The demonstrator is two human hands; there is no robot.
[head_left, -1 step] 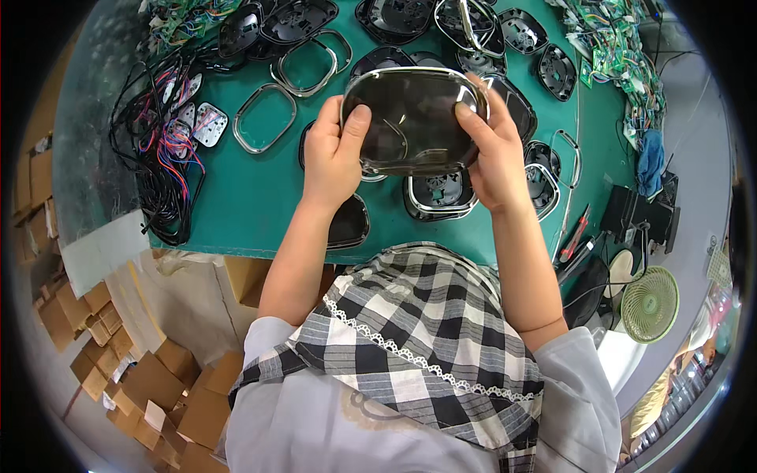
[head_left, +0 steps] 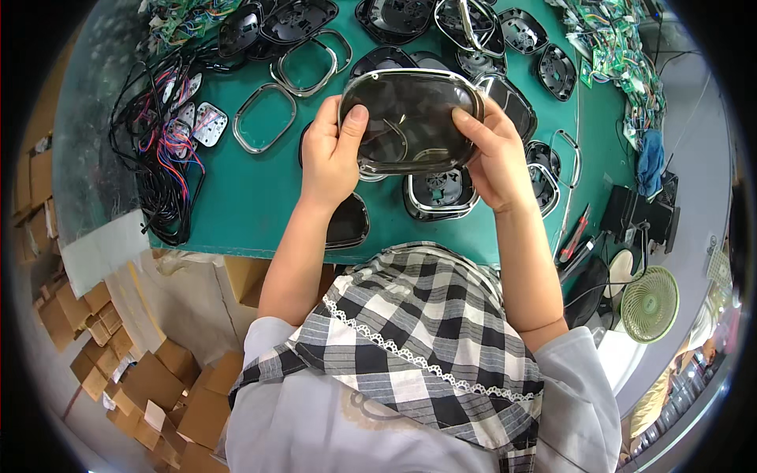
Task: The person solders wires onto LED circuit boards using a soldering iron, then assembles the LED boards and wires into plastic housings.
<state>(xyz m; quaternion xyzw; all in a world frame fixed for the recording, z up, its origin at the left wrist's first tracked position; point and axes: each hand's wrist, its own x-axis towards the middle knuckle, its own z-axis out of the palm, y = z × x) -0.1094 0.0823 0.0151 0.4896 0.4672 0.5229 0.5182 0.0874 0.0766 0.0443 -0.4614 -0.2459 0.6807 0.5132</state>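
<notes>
Between my two hands is a dark, see-through panel point(head_left: 418, 118), a rounded rectangle with a shiny silver rim, raised above the table. My left hand point(head_left: 331, 154) grips its left end, thumb on the face and fingers behind. At the right end my right hand point(head_left: 497, 150) is closed in the same way, its fingers partly hidden by the panel. Just below the panel lies a black housing with a silver rim point(head_left: 440, 206). Another dark panel point(head_left: 348, 223) rests near the table's front edge, beside my left forearm.
Black housings point(head_left: 394, 17) and silver ring frames point(head_left: 265, 118) lie across the green table point(head_left: 236, 213). Black cables with red and blue wires point(head_left: 169, 150) are heaped at left, circuit boards point(head_left: 611, 67) at right. A red-handled tool point(head_left: 576, 233) and a green fan point(head_left: 650, 304) are at right.
The panel has shifted very slightly left with both hands still on it. My right thumb sits a little further left.
</notes>
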